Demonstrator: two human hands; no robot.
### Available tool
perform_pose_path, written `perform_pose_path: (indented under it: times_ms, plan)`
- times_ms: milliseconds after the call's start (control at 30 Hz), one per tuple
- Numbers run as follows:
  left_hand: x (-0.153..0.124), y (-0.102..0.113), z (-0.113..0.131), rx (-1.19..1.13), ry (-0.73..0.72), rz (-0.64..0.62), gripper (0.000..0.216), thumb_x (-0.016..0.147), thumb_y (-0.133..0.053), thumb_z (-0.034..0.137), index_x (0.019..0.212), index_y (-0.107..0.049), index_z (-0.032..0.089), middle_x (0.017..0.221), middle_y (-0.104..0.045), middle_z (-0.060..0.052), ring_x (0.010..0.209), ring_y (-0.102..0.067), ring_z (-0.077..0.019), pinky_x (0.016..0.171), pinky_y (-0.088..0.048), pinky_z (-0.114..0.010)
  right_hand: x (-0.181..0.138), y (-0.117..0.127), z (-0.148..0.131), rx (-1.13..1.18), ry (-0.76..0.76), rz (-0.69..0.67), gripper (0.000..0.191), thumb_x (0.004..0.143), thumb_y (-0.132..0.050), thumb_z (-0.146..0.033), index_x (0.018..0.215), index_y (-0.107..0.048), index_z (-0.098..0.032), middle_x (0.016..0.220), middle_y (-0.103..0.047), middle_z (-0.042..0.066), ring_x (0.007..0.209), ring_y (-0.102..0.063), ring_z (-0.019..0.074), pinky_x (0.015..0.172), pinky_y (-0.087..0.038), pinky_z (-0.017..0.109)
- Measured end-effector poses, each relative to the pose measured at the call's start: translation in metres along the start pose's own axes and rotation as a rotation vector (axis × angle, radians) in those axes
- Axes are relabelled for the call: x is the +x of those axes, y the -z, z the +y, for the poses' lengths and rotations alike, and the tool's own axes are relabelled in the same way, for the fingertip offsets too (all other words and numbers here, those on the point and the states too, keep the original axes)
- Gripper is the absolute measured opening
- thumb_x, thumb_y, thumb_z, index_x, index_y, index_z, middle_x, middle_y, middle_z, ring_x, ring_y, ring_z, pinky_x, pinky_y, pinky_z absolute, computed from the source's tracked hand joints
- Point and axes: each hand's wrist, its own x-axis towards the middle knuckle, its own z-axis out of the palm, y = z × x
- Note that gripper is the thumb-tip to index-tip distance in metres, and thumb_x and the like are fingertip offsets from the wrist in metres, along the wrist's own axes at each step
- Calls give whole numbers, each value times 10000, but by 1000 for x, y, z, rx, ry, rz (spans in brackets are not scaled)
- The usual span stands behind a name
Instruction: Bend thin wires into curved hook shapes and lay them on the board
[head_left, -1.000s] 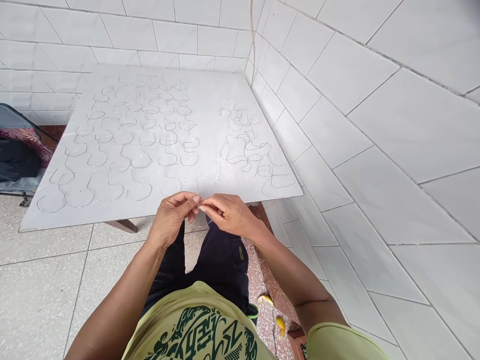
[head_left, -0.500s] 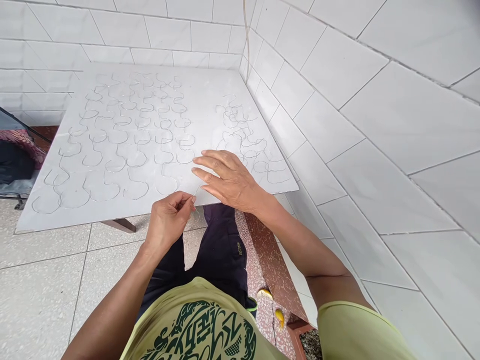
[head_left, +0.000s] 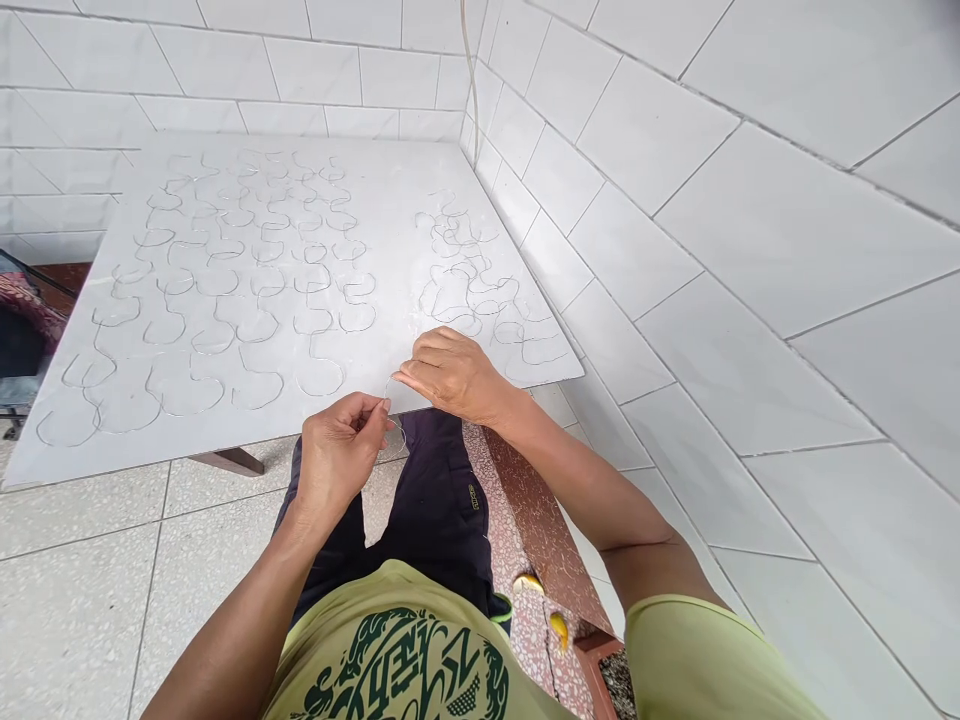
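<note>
A white board (head_left: 390, 180) lies flat in front of me, covered with several thin bent wire hooks; neat rows (head_left: 217, 290) fill its left and middle, and a looser heap (head_left: 480, 285) sits at its right. My left hand (head_left: 341, 450) hovers just off the board's near edge, fingers pinched on a thin wire hook (head_left: 391, 415). My right hand (head_left: 450, 372) rests at the near edge of the board, fingers curled and pinched on the same wire's upper end.
White tiled walls close in behind the board and along the right side. A thin cord (head_left: 471, 70) hangs down in the corner. A dark bag on a stand (head_left: 19, 350) is at the far left. I sit on a speckled reddish bench (head_left: 536, 520) over a tiled floor.
My right hand left the left hand, reached flat over the board, then came back with fingers curled to the wire. The left hand stayed pinched. The view shifted a little.
</note>
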Motion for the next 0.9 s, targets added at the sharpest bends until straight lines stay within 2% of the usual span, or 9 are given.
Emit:
perform_pose_path:
  times_ms: [100, 233, 333, 400, 433, 533, 667, 800, 900]
  plan:
    - [-2, -4, 3, -42, 4, 18, 230, 935, -676, 352, 769, -726, 200, 673, -717, 5, 545, -609, -120, 535, -454, -240, 1, -5, -10, 25, -79, 6, 450, 1115, -442, -308, 694, -557, -198, 666, -544, 26, 723, -477, 180, 717, -401, 346]
    - [-1, -7, 3, -108, 73, 35, 264, 937, -682, 394, 770, -727, 196, 595, -669, 18, 427, -518, -95, 436, -387, -232, 2, -4, -14, 134, -182, -40, 457, 1118, -418, -313, 705, -578, -198, 661, -576, 34, 720, -515, 184, 714, -405, 349]
    - [1, -5, 2, -181, 109, 53, 258, 925, -702, 407, 793, -731, 187, 645, -704, 5, 381, -499, -82, 400, -386, -232, 1, 7, -9, 320, -280, -28, 264, 1078, -533, -394, 1026, -692, -190, 914, -736, 70, 903, -636, 212, 808, -472, 360]
    - [4, -3, 2, -227, 112, 65, 259, 917, -714, 411, 802, -737, 180, 697, -734, -17, 407, -549, -92, 421, -435, -234, -3, 14, -5, 467, -434, 11, 347, 1037, -599, -462, 1262, -653, -204, 1092, -762, 80, 1012, -672, 223, 870, -507, 367]
    - [5, -2, 1, -251, 115, 69, 266, 913, -719, 417, 803, -740, 176, 717, -744, -28, 428, -576, -101, 434, -461, -237, -5, 17, -4, 533, -528, 18, 385, 1029, -601, -483, 1300, -644, -212, 1115, -765, 77, 1017, -685, 222, 876, -518, 366]
    - [9, -1, -1, -329, 135, 76, 297, 893, -739, 447, 794, -741, 167, 763, -761, -56, 520, -659, -142, 482, -539, -260, -13, 19, -10, 749, -726, -79, 354, 1037, -558, -500, 1148, -718, -204, 1029, -779, 60, 922, -713, 202, 816, -535, 334]
    - [13, -3, -5, -415, 141, 79, 312, 871, -762, 462, 792, -740, 161, 796, -768, -69, 621, -712, -181, 580, -627, -317, -20, 9, -29, 1063, -797, -276, 387, 993, -609, -539, 958, -739, -177, 931, -779, 59, 802, -717, 174, 714, -537, 286]
    - [17, -3, -9, -447, 161, 67, 345, 861, -771, 488, 819, -752, 146, 818, -779, -84, 630, -720, -178, 648, -647, -338, -21, 0, -42, 1202, -837, -274, 408, 970, -638, -542, 852, -728, -161, 824, -767, 56, 691, -692, 140, 670, -537, 258]
    - [19, 1, -10, -480, 194, 51, 425, 873, -745, 548, 932, -769, 128, 932, -800, -123, 728, -760, -214, 675, -653, -354, -22, -2, -40, 1210, -848, -236, 384, 961, -657, -520, 850, -734, -160, 789, -757, 48, 669, -687, 134, 663, -546, 254]
